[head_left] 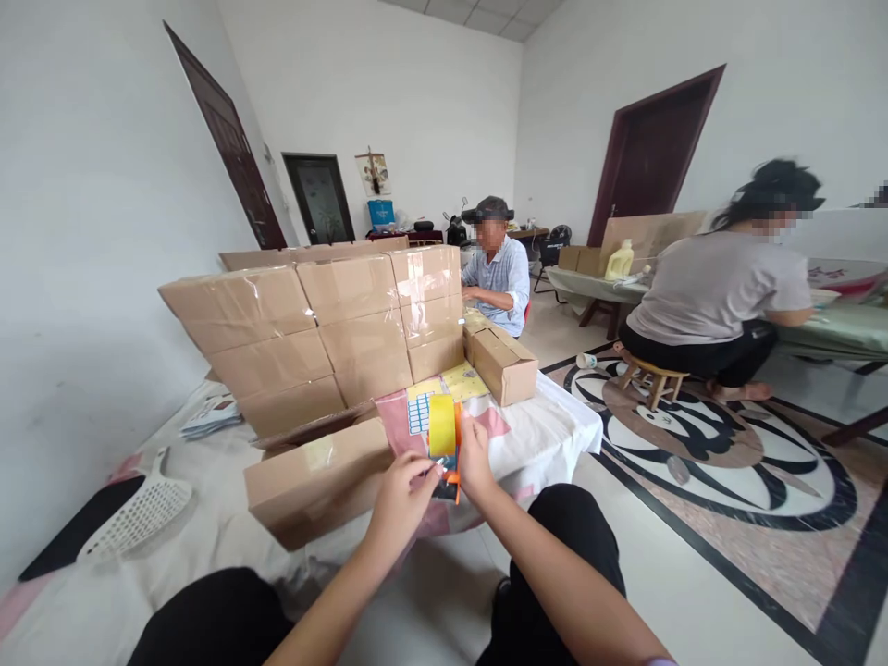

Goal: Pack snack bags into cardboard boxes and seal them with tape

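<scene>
A tape dispenser (444, 427) with a yellow roll and orange parts is gripped in my right hand (475, 458), above the front edge of the cloth-covered table. My left hand (408, 479) pinches at its lower front end, where a small shiny bit shows, likely the tape's loose end. A long cardboard box (315, 476) lies just left of my left hand. Behind the dispenser are a sheet of blue-edged labels (418, 414) and a yellow printed sheet (466, 381) on the cloth.
Stacked taped cartons (347, 324) form a wall across the table. Another long box (510, 365) lies at the right. A white perforated scoop (139, 518) rests at the left. One person (496, 268) sits beyond the cartons; another (714, 268) sits on a stool (652, 377) at the right.
</scene>
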Demonstrator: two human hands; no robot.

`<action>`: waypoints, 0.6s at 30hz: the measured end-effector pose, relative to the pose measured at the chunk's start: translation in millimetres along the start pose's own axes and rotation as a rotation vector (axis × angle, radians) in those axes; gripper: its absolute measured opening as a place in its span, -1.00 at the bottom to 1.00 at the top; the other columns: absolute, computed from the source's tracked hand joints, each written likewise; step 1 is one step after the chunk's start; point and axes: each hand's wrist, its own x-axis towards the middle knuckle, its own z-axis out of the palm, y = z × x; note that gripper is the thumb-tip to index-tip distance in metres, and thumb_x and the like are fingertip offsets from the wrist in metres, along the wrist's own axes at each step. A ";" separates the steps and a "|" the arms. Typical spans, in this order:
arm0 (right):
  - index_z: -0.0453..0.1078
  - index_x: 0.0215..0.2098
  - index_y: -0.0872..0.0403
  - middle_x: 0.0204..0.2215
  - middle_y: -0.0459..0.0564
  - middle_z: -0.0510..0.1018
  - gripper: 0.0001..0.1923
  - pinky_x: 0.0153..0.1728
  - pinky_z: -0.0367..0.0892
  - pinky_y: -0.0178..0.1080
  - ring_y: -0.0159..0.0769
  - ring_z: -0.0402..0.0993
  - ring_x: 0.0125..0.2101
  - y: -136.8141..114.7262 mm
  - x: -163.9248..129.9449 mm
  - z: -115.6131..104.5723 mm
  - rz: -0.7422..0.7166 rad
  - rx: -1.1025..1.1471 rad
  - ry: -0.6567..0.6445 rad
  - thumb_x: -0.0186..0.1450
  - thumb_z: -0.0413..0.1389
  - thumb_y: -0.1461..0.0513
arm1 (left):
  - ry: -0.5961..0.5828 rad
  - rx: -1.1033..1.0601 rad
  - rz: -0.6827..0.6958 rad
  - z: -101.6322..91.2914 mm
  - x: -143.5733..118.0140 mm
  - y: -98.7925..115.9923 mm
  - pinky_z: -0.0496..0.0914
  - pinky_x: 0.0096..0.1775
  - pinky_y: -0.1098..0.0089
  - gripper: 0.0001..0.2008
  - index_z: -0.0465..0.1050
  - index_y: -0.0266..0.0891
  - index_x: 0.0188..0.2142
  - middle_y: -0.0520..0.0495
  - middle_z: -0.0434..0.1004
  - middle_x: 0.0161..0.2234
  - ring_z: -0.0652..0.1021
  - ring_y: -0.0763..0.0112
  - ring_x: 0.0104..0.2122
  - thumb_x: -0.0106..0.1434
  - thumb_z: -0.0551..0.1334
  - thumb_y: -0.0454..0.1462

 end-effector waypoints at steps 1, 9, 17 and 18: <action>0.39 -0.42 0.03 -0.49 -0.09 0.48 -0.60 -0.42 0.34 -0.24 -0.30 0.37 -0.46 0.7 4.4 -0.9 -0.001 0.002 0.042 0.32 0.14 -0.10 | 0.045 -0.085 -0.017 7.4 3.2 -1.7 0.42 -0.25 0.35 -0.71 0.61 -0.17 -0.37 -0.07 0.54 -0.31 0.56 0.30 -0.30 0.33 0.21 -0.08; 0.33 -0.50 0.02 -0.53 -0.10 0.43 -0.58 -0.45 0.31 -0.28 -0.33 0.32 -0.46 13.6 39.9 -9.6 -0.056 -0.056 0.186 0.33 0.07 -0.09 | 0.104 -0.221 -0.094 31.7 24.4 9.3 0.40 -0.19 0.36 -0.73 0.58 -0.21 -0.41 -0.09 0.51 -0.29 0.52 0.30 -0.23 0.29 0.22 -0.12; 0.35 -0.38 0.04 -0.49 -0.14 0.49 -0.69 -0.38 0.40 -0.29 -0.33 0.45 -0.44 18.8 62.4 -21.2 0.007 0.143 0.230 0.28 0.10 -0.02 | -0.037 -0.216 -0.224 28.9 8.8 18.7 0.37 -0.27 0.38 -0.72 0.56 -0.22 -0.42 -0.05 0.56 -0.39 0.52 0.30 -0.33 0.25 0.21 -0.10; 0.34 -0.37 0.04 -0.49 -0.14 0.50 -0.70 -0.38 0.41 -0.29 -0.32 0.47 -0.44 17.7 66.5 -24.1 0.005 0.165 0.251 0.27 0.10 -0.02 | -0.069 -0.218 -0.241 29.7 6.6 19.5 0.36 -0.29 0.38 -0.72 0.55 -0.23 -0.44 -0.04 0.55 -0.43 0.52 0.31 -0.37 0.24 0.22 -0.10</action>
